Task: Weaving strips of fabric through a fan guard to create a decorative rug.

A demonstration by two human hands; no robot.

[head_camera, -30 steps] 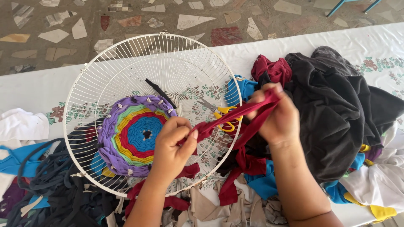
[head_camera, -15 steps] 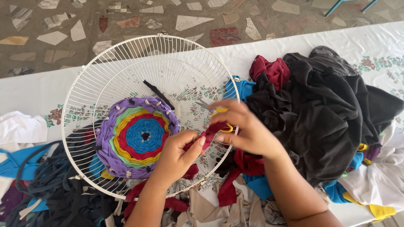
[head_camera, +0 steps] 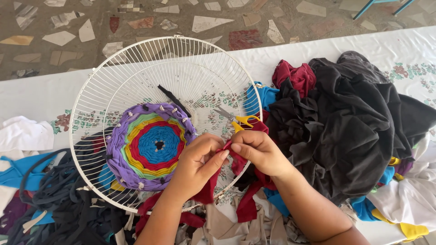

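A dark red fabric strip (head_camera: pixel 213 186) is being pinched between left hand (head_camera: pixel 196 164) and right hand (head_camera: pixel 258 152) above the white wire fan guard's (head_camera: pixel 91 86) near rim; yellow-handled scissors (head_camera: pixel 238 120) are lying just beyond, fabric piles crowding the floral tablecloth (head_camera: pixel 41 93).

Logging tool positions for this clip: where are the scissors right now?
In the head view, the yellow-handled scissors lie inside the white wire fan guard near its right rim, just above the right hand and left of the black cloth pile.
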